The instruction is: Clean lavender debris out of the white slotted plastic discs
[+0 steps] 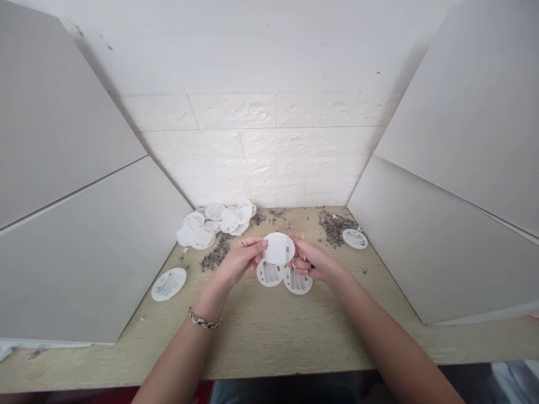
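The held white disc [278, 249] blocks the top of the left slotted disc [270, 274], while the right hand [314, 262] covers the upper rim of the right slotted disc [298, 282]! Some left hand [245, 258] fingers vanish behind plastic. Those metal bits [337, 229]? Too tiny to read! Both forearms [379, 322] run out at the bottom edge.

The head-worn camera sits above the near side of the table [261, 331], looking forward and down across it to the white wall [261, 112]. Its wide view spans the left panel [84, 252] and right panel [455, 241], with left hand [244, 257] and right hand [312, 260] mid-frame.
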{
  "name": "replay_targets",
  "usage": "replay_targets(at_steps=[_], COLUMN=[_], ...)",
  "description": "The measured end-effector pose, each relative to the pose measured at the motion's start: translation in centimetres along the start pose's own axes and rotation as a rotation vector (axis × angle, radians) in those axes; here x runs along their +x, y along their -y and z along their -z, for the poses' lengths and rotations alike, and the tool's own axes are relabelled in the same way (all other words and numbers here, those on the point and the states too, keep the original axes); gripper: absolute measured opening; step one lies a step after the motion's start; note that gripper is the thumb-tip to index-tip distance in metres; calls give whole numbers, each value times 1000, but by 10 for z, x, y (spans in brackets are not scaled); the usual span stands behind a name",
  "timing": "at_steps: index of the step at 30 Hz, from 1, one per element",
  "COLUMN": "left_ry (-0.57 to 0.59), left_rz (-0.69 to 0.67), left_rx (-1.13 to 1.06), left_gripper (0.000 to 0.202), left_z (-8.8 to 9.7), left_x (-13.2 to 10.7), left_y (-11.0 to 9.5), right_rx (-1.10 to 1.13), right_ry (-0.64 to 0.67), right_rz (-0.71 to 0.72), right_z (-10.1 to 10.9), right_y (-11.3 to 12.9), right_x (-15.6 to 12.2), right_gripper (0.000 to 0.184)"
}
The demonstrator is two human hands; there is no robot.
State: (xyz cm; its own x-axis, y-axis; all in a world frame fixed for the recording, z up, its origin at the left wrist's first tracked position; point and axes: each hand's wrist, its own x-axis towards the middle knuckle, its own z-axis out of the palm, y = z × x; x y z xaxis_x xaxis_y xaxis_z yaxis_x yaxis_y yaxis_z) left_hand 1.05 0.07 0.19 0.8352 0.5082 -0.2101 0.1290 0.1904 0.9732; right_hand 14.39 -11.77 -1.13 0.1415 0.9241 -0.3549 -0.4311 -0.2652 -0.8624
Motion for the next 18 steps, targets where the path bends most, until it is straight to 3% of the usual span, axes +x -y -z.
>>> replay_targets(at_steps=[4,9,14,16,18], left_ry=[22,-25,-101,-106,-102], left_rz=[-49,-179,-228,-249,-248], left_rx=[44,152,369,323,225], left_gripper=[43,33,30,31,45], left_z=[-3,-7,-12,-14,-15], left_x=[-1,-6,-1,3,8], left_y=[2,3,10,14,17], right_rx=[-40,48,110,77,-4], right_ry=[-14,-76,-236,-292,-329], right_rz=[27,103,188,238,276], right_z=[0,2,2,2,1], right_y=[-1,1,2,2,0], right_x=[-1,-3,-1,1,4], right_gripper=[23,36,28,31,37])
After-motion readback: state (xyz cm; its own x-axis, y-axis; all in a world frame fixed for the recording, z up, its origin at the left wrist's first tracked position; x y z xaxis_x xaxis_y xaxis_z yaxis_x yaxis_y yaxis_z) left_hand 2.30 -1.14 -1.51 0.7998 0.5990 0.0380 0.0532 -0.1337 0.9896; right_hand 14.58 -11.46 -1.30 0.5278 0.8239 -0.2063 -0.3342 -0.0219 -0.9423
